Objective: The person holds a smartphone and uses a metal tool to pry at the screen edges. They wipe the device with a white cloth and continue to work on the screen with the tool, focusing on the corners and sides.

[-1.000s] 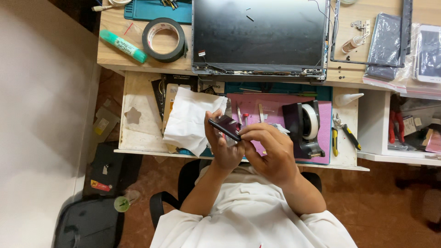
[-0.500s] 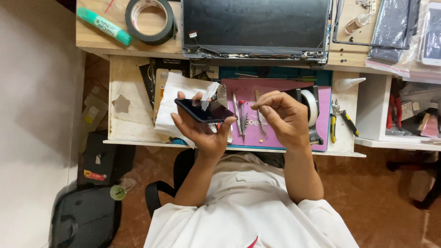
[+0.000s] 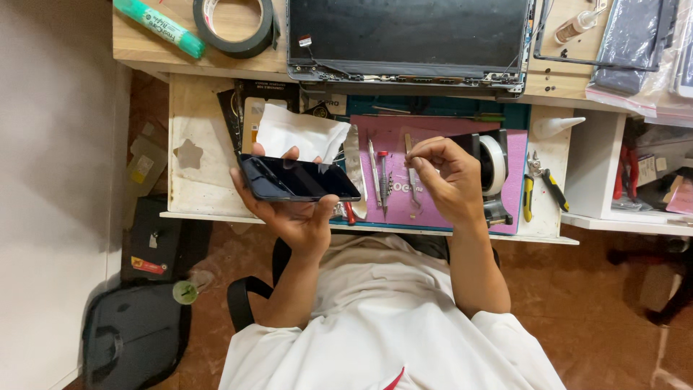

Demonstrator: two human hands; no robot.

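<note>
One dark phone [image 3: 299,180] gripped in left hand [image 3: 292,209], right hand [image 3: 447,177] pinched over four metal tools [image 3: 382,180]

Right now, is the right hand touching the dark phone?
Apart. The head view shows the right hand over the purple mat, with tools between it and the phone in the left hand.

Left hand [image 3: 296,209] cupped palm-up; right hand [image 3: 449,177] pinched.

One head-worn camera looks straight down (from fairly high) over the person's lap and the workbench [image 3: 195,130].
</note>
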